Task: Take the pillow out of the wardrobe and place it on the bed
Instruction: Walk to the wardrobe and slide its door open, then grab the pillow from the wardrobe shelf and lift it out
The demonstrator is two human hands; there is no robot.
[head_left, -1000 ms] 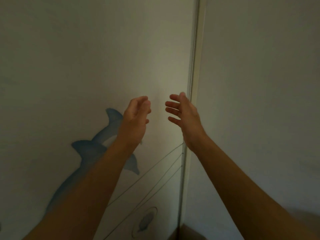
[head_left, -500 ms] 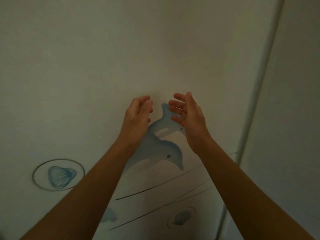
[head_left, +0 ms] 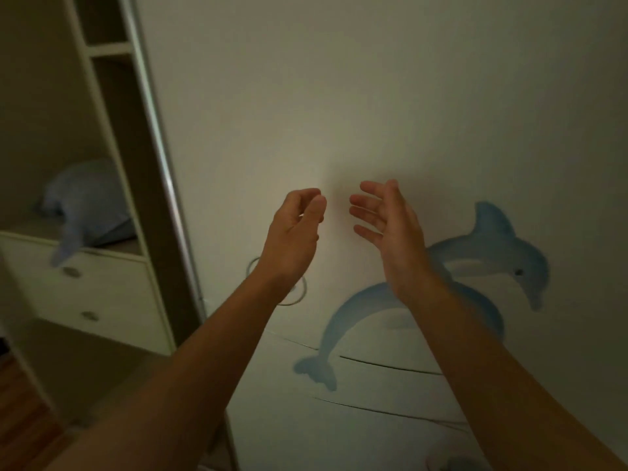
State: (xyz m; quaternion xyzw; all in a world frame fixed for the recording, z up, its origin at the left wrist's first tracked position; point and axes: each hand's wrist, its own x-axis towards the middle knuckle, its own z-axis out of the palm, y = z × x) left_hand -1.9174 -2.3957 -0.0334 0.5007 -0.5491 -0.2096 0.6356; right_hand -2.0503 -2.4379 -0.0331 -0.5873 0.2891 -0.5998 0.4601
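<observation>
Dim room, so take the finer details with a grain of salt. The person is standing right up against the wardrobe door [head_left: 390,96], a big pale sliding panel with a blue dolphin [head_left: 469,266] painted on it and a few thin curved lines under that. Both bare arms are reaching out in front of the panel, palms facing each other, with a small gap between them.

The left hand [head_left: 292,232] is curling loosely, fingers bent in toward the thumb, but it's not gripping anything. The right hand [head_left: 390,226] is sitting more open, fingers spread and slightly bent, also holding nothing. Can't tell whether either hand is actually touching the door or just hovering in front of it.

Off to the left the wardrobe is showing an open section [head_left: 61,130] past the door's metal edge [head_left: 166,164], with white shelves up top. The pillow [head_left: 88,205] is lying in there on a shelf, light blue and a bit blurry, with one corner drooping over the front edge. Right below it there are two white drawers [head_left: 88,290] with small round knobs. The pillow is well apart from both hands, over on the left side. A strip of wood floor [head_left: 23,413] is peeking in at the bottom left corner.
</observation>
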